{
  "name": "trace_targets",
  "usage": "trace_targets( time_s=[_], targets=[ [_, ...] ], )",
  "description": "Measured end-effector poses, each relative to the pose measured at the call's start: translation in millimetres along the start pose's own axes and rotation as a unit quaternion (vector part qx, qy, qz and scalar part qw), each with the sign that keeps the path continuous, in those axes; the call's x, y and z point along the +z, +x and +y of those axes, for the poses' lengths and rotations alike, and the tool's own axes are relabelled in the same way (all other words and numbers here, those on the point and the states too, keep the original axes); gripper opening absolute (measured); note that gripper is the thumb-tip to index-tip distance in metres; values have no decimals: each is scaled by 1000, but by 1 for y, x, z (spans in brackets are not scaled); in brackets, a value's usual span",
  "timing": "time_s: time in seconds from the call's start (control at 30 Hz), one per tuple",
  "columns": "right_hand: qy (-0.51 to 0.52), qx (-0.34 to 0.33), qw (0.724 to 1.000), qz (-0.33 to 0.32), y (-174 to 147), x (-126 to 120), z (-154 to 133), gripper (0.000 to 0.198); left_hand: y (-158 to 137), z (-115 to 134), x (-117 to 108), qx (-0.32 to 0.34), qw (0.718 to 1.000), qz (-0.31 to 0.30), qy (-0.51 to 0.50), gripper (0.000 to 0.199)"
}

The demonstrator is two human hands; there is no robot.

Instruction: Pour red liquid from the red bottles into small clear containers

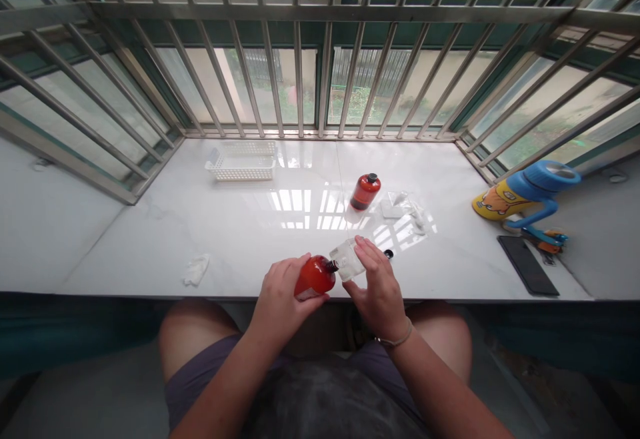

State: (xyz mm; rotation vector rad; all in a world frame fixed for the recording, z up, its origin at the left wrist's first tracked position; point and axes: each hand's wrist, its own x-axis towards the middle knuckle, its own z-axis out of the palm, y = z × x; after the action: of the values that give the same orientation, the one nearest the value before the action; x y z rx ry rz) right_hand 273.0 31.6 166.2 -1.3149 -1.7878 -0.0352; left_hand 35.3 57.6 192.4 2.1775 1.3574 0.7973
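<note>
My left hand (283,290) is closed around a reddish-brown bottle (316,275), tilted so that its uncapped dark neck points right. That neck is at the edge of a clear container (347,259), perhaps touching it; I cannot tell whether it sits inside an opening. My right hand (375,284) grips the clear container between thumb and fingers, close to the table's front edge. Just beyond the right fingers lies a small black cap (389,254). Farther back, a second reddish-brown bottle (365,192) stands with its black cap on, part full of dark liquid.
A white perforated basket (245,171) sits at the back left. Crumpled white tissue (197,270) lies front left, and clear plastic wrapping (407,211) right of the standing bottle. At the right are a blue-and-yellow flask (520,192), a phone (527,265) and keys (550,240). Window bars close the back.
</note>
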Motion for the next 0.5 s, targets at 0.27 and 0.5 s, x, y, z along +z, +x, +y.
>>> trace_targets(
  time_s=[0.27,0.5],
  targets=[
    [-14,-16,1000,-9,0,-3,1,77,0,-3,3,-2,1000,-2,-14,84],
    [-28,-23,999,-14,0,-4,1,78,0,-3,3,-3,1000,-5,-22,83]
  ],
)
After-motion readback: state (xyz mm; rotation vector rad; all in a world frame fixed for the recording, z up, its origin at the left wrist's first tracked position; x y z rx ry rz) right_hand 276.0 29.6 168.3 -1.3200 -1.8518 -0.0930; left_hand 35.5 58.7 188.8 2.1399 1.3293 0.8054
